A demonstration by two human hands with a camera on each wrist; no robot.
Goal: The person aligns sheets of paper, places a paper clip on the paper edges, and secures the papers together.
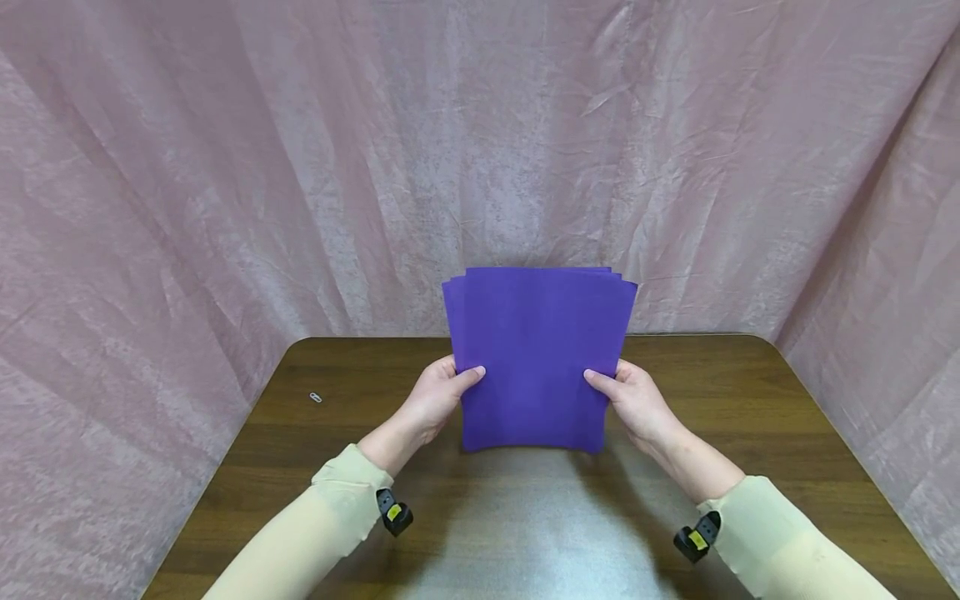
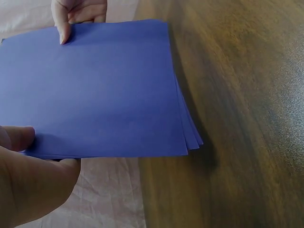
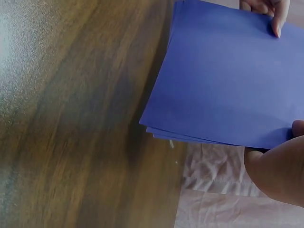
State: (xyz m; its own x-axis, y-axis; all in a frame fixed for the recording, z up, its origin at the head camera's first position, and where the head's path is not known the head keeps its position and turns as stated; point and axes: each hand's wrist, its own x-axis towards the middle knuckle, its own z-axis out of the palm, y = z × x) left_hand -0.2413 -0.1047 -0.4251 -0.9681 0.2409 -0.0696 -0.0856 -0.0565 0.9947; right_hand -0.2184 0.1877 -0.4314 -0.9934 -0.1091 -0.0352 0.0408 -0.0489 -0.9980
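Several sheets of purple paper [image 1: 536, 350] are held upright in a loose stack over the table, their top corners fanned slightly out of line. My left hand [image 1: 438, 396] grips the left side of the stack, thumb on the near face and the other fingers behind it. On the opposite side my right hand [image 1: 637, 400] pinches the sheets the same way. Both wrist views show the paper [image 2: 95, 90] between the two hands, with uneven layers at the lower corner. The fingers behind the sheets are mostly hidden.
A small paper clip [image 1: 316, 397] lies on the left part of the brown wooden table [image 1: 277, 467]. Pink curtains [image 1: 525, 150] hang behind the table and along its sides. A wrist camera [image 1: 393, 512] is strapped to the left sleeve, another [image 1: 697, 537] to the right.
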